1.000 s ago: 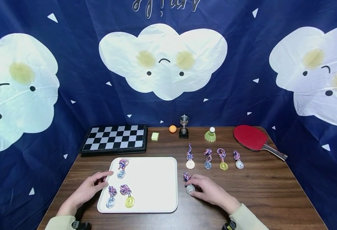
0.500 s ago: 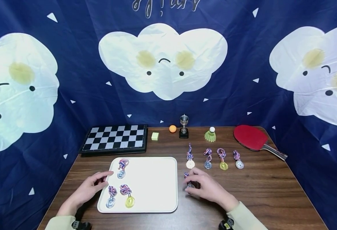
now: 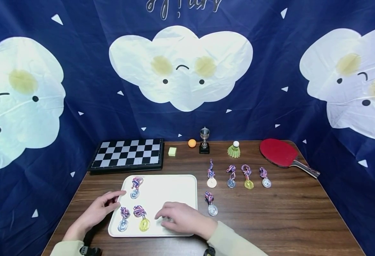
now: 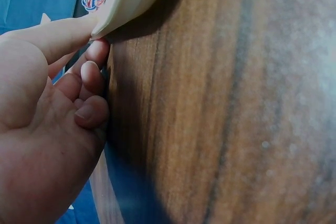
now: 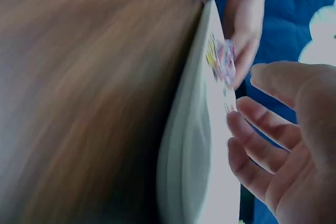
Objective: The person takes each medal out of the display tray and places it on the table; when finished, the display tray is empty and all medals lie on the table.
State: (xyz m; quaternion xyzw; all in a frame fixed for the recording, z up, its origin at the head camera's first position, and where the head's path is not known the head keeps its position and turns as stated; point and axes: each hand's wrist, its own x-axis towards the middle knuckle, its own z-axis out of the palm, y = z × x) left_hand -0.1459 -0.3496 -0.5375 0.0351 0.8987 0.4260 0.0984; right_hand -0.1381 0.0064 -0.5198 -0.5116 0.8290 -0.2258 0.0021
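My left hand [image 3: 95, 212] is at the left edge of a white tray [image 3: 171, 188]; in the left wrist view its thumb lies on the rim and fingers curl beneath. Two silver medals [image 3: 122, 225] with striped ribbons and a gold medal [image 3: 144, 224] lie on the tray. Over the tray's front right part is my right hand [image 3: 184, 217], fingers loosely bent and holding nothing, just right of the gold medal. The right wrist view shows its fingers [image 5: 257, 140] spread apart. A silver medal [image 3: 212, 210] lies on the table right of the tray.
Several medals [image 3: 248, 184] lie in a row farther back on the wooden table [image 3: 280, 220]. Behind stand a chessboard [image 3: 128, 153], a pale green block [image 3: 172, 152], an orange ball [image 3: 192, 143], a trophy cup [image 3: 204, 140], a shuttlecock [image 3: 234, 150] and a red paddle [image 3: 278, 153].
My right hand has lifted off the silver medal right of the tray and moved left over the tray. That medal stays on the table. My left hand has not moved.
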